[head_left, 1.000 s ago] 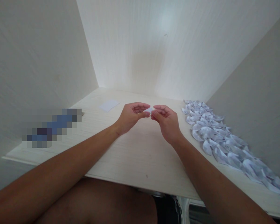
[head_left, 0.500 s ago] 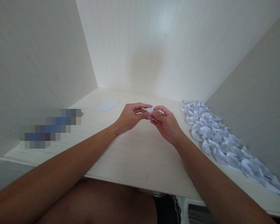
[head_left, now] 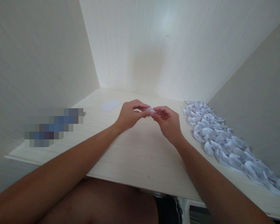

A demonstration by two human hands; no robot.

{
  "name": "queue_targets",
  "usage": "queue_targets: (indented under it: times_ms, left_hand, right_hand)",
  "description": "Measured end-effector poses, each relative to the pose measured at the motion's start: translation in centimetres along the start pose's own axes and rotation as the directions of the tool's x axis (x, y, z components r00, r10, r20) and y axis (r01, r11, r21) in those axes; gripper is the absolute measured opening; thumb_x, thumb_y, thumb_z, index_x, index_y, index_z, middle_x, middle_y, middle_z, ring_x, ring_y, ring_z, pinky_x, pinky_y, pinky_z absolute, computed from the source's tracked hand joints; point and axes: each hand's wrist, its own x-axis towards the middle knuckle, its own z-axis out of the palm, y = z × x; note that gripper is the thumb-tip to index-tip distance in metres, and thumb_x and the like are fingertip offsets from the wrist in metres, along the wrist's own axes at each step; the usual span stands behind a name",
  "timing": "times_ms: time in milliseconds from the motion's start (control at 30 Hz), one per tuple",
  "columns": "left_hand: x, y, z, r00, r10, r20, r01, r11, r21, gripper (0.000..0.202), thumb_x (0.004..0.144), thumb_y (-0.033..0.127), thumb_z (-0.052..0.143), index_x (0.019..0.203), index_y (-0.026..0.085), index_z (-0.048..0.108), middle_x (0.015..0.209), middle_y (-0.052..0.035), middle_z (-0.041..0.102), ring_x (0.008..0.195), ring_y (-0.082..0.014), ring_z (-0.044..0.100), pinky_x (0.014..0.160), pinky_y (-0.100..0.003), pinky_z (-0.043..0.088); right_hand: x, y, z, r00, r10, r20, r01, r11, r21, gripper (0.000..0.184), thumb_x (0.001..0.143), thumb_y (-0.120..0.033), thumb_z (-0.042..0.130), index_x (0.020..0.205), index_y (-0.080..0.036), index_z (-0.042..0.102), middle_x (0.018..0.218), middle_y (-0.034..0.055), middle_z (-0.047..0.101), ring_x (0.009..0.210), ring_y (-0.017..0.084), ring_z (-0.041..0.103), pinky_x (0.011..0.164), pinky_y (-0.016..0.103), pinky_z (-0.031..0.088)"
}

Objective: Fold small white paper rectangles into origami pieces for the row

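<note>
A small folded piece of white paper (head_left: 150, 110) is held above the middle of the table. My left hand (head_left: 132, 115) pinches its left side between thumb and fingers. From the other side, my right hand (head_left: 169, 123) grips it with thumb and curled fingertips. The fingers cover part of the paper, so its full shape is hidden. Behind my left hand, flat white paper (head_left: 110, 105) lies on the table. To the right of my right hand is a long pile of folded white paper pieces (head_left: 214, 133).
The pale wooden table (head_left: 130, 155) meets a wall (head_left: 121, 46) at the back and side panels (head_left: 37, 62) left and right. A blurred-out bluish object (head_left: 53, 127) lies along the left side. My legs are under the front edge.
The paper between my hands has turned, and a fold line now shows on it. My right fingers have curled in closer. The view has shifted slightly.
</note>
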Motion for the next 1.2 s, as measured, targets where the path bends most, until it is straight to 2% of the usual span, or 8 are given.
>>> queue_targets:
  times_ms: [200,533,633,700,767,867,1033,1200]
  left_hand:
    - [-0.1,0.3,0.4,0.981,-0.195,0.014,0.195,0.973,-0.12,0.039,0.053,0.036,0.1,0.074,0.013,0.077,0.07,-0.0039,0.075,0.062,-0.0163,0.072,0.059,-0.03,0.066]
    - [-0.4,-0.6,0.2,0.974,-0.214,0.07,0.221,0.967,-0.128,0.041,0.064,0.039,0.095,0.092,0.013,0.08,0.083,-0.0073,0.08,0.073,-0.0208,0.077,0.075,-0.04,0.069]
    - [-0.5,-0.7,0.2,0.995,-0.087,0.038,0.087,0.996,-0.002,0.03,0.07,0.036,0.093,0.087,0.015,0.081,0.081,-0.0065,0.079,0.075,-0.0192,0.075,0.07,-0.032,0.066]
    - [-0.6,-0.6,0.2,0.995,0.091,0.027,-0.094,0.986,0.138,0.017,0.077,0.032,0.087,0.085,0.018,0.081,0.083,-0.0058,0.078,0.078,-0.0174,0.074,0.066,-0.027,0.063]
    - [-0.7,-0.6,0.2,0.954,0.294,0.05,-0.297,0.918,0.264,0.004,0.084,0.024,0.081,0.084,0.02,0.081,0.086,-0.0048,0.076,0.08,-0.0153,0.072,0.066,-0.023,0.06]
    - [-0.6,-0.3,0.0,0.861,0.499,0.101,-0.495,0.776,0.391,0.007,0.086,0.016,0.075,0.084,0.021,0.08,0.086,-0.0041,0.074,0.078,-0.0139,0.07,0.069,-0.024,0.058]
    - [-0.5,0.3,-0.1,0.786,0.601,0.145,-0.58,0.636,0.51,0.012,0.088,0.014,0.071,0.087,0.024,0.078,0.092,-0.0052,0.072,0.085,-0.0162,0.069,0.075,-0.03,0.058]
    - [-1.0,0.7,0.2,0.755,0.636,0.16,-0.621,0.617,0.484,0.016,0.089,0.012,0.069,0.091,0.026,0.077,0.105,-0.0062,0.07,0.097,-0.0174,0.068,0.08,-0.032,0.061]
  right_hand:
    - [0.0,-0.2,0.2,0.995,0.103,0.013,-0.104,0.99,0.09,0.039,0.07,-0.047,0.092,0.089,-0.022,0.07,0.075,-0.0024,0.069,0.065,0.013,0.065,0.064,0.03,0.052]
    - [0.0,-0.1,0.0,0.998,0.061,-0.035,-0.065,0.99,-0.129,0.03,0.078,-0.046,0.083,0.084,-0.02,0.071,0.079,0.0017,0.071,0.069,0.015,0.065,0.061,0.029,0.053]
    - [-0.2,-0.1,0.2,1.0,0.003,0.0,-0.003,0.981,-0.195,0.027,0.081,-0.046,0.081,0.085,-0.02,0.072,0.084,0.0038,0.072,0.074,0.016,0.065,0.062,0.029,0.054]
    - [-0.4,-0.2,0.4,0.999,-0.05,0.001,0.049,0.974,-0.222,0.025,0.083,-0.045,0.079,0.086,-0.021,0.071,0.089,0.0044,0.074,0.077,0.017,0.067,0.064,0.03,0.056]
    - [-0.5,-0.4,0.4,0.991,-0.133,-0.001,0.128,0.955,-0.267,0.022,0.086,-0.043,0.078,0.088,-0.022,0.071,0.094,0.0043,0.075,0.079,0.018,0.069,0.066,0.031,0.058]
    - [-0.6,-0.9,0.3,0.956,-0.294,0.017,0.278,0.88,-0.386,0.013,0.091,-0.037,0.074,0.095,-0.025,0.072,0.098,0.0052,0.076,0.084,0.02,0.07,0.072,0.035,0.059]
    - [-0.6,-1.7,-0.2,0.886,-0.456,0.086,0.427,0.731,-0.532,0.006,0.096,-0.029,0.069,0.098,-0.029,0.074,0.1,0.0056,0.079,0.095,0.026,0.07,0.091,0.046,0.056]
    - [-0.7,-1.7,-0.1,0.877,-0.479,0.047,0.433,0.744,-0.509,0.011,0.095,-0.023,0.066,0.1,-0.029,0.075,0.101,0.0047,0.08,0.092,0.024,0.07,0.083,0.043,0.057]
